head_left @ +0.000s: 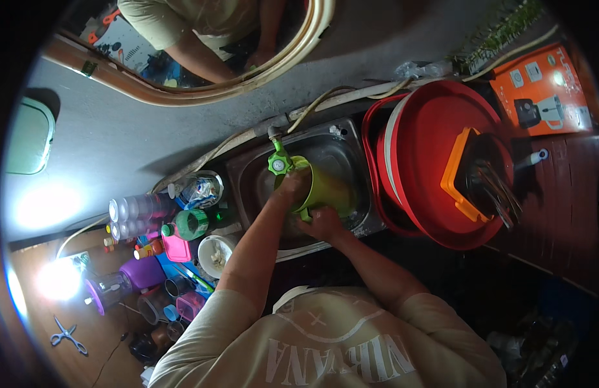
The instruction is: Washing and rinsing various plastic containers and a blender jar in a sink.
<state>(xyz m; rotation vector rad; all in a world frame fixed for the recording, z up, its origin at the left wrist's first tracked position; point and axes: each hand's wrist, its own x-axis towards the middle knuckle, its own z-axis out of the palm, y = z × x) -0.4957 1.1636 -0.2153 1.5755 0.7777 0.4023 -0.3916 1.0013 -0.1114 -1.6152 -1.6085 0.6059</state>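
Note:
A yellow-green plastic pitcher (331, 191) lies tilted in the stainless steel sink (251, 184), its mouth towards the tap. My right hand (323, 224) grips its handle (305, 215) from the near side. At the mouth, my left hand (295, 186) reaches in past the rim. Its fingers are partly hidden inside, so whether they hold anything does not show. Just above my left hand is the green plastic tap (279, 162), fixed to a pipe along the wall.
Right of the sink stand large red basins (425, 145), with an orange-and-black container (462, 174) of utensils on top. Bottles (190, 224), a white bowl (216, 255) and a purple blender (139, 272) crowd the left. Scissors (68, 334) lie farther left. A framed mirror (207, 94) hangs above.

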